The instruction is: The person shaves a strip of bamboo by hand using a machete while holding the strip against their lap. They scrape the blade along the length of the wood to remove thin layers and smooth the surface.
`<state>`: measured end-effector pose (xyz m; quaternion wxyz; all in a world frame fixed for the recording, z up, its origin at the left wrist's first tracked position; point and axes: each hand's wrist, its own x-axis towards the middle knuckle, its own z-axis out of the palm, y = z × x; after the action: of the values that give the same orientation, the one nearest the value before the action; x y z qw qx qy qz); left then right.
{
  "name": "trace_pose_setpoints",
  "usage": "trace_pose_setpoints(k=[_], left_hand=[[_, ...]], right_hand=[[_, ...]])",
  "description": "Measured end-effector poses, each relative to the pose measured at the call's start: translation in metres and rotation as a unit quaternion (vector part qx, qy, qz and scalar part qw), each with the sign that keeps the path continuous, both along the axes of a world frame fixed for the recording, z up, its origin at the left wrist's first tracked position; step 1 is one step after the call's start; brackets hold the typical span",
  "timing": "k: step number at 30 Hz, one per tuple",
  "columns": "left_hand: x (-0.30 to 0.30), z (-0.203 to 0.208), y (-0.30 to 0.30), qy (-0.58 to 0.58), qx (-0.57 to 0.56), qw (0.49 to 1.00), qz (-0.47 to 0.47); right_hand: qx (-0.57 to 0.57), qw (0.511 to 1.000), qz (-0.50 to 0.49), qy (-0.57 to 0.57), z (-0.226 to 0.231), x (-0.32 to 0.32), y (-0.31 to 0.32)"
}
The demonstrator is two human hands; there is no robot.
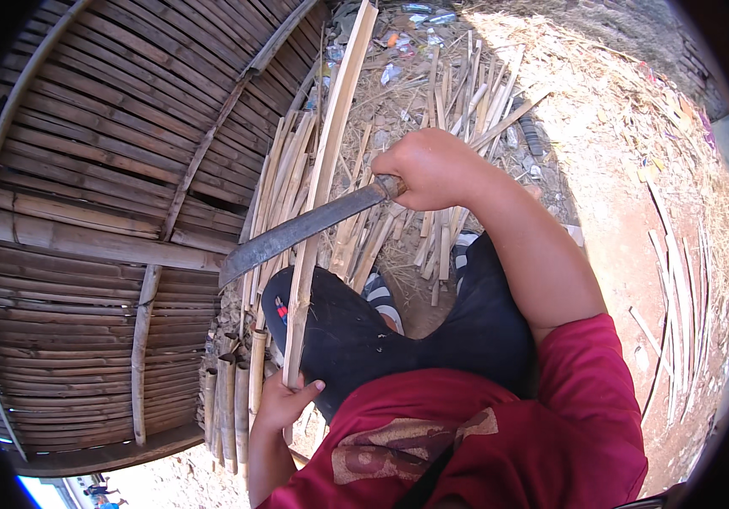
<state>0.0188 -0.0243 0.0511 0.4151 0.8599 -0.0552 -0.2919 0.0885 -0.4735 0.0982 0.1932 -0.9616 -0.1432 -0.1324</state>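
A long split bamboo strip (327,161) stands slanting from beside my left thigh up to the top edge of the view. Around its lower end, my left hand (288,400) is closed, with the thumb laid across toward my leg. My right hand (432,168) grips the handle of a machete (305,225), its fist closed above my knees. The broad dark blade reaches left and crosses over the strip, its tip near the woven wall. Whether the edge touches the strip I cannot tell.
A slatted bamboo wall (93,144) rises on the left. Whole bamboo poles (227,407) stand beside it. Split bamboo pieces (441,246) lie piled around my feet, and thin strips (678,314) lie on the ground at right. Litter (391,73) is scattered at the far end.
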Motion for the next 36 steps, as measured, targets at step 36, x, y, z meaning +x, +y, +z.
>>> trace_pose_setpoints(k=[36], left_hand=[[0.0, -0.016, 0.007, -0.217, 0.092, 0.972, 0.009]], right_hand=[[0.022, 0.999, -0.007, 0.03, 0.002, -0.001, -0.015]])
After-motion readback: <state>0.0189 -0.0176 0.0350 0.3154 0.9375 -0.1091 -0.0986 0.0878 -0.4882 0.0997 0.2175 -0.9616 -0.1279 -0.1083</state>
